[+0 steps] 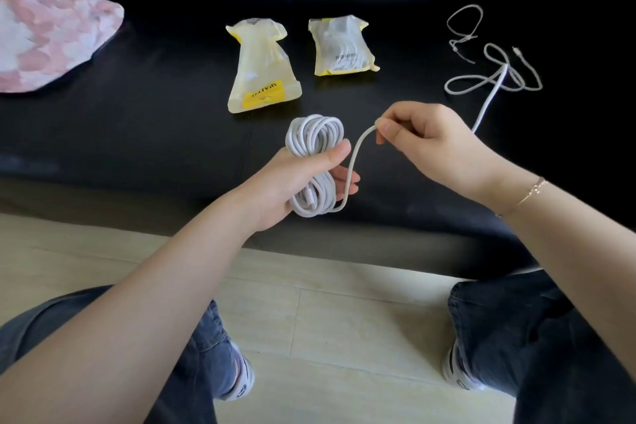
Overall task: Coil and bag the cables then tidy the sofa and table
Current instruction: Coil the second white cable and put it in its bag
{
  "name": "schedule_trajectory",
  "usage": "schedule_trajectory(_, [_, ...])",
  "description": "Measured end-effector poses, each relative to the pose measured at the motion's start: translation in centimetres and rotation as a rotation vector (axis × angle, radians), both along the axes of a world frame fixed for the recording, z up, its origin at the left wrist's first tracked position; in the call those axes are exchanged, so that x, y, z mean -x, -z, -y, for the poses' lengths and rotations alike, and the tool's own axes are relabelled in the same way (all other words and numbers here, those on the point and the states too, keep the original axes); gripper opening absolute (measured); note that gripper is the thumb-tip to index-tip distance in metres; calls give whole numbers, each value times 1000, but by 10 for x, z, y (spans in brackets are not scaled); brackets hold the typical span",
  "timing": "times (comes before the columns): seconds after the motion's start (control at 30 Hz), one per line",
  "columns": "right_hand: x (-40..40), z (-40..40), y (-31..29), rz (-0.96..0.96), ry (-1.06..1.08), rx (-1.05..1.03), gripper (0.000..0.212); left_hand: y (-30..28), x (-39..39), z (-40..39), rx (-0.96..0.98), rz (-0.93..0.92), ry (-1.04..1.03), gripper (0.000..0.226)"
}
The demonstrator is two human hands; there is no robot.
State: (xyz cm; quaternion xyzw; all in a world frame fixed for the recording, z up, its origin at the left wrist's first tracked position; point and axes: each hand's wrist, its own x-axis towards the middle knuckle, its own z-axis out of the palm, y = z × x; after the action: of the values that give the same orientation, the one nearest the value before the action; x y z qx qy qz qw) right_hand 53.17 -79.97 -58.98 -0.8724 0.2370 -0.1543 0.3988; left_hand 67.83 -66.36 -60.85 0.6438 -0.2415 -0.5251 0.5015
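The left hand (292, 179) grips the white cable coil (315, 162), which stands long-ways, pointing away. The right hand (423, 141) pinches its loose end (358, 151) beside it.

Both forearms bare, no sleeves seen. A thin gold-toned chain bracelet (526, 195) is worn on the right wrist. Legs are covered by dark blue denim jeans (537, 330). White shoes with dark markings (457, 373) are worn on both feet.
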Motion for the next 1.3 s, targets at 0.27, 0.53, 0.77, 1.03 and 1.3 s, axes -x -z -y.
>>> schedule_trajectory(0.27, [3, -8, -17, 80, -12, 67, 27, 1, 12, 13, -102, 119, 47, 26])
schedule_trajectory(0.53, [20, -4, -29, -54, -45, 106, 12, 4, 33, 31, -237, 175, -14, 39])
schedule_trajectory(0.77, [49, 12, -40, 31, 39, 94, 21, -19, 11, 13, -113, -293, -153, 36])
schedule_trajectory(1.03, [27, -16, -18, 12, 128, 280, 23, -27, 9, -11, 15, -476, -312, 39])
schedule_trajectory(1.3, [-6, -31, 0, -66, 46, 113, 30, -4, 2, -21, 29, -520, -415, 14])
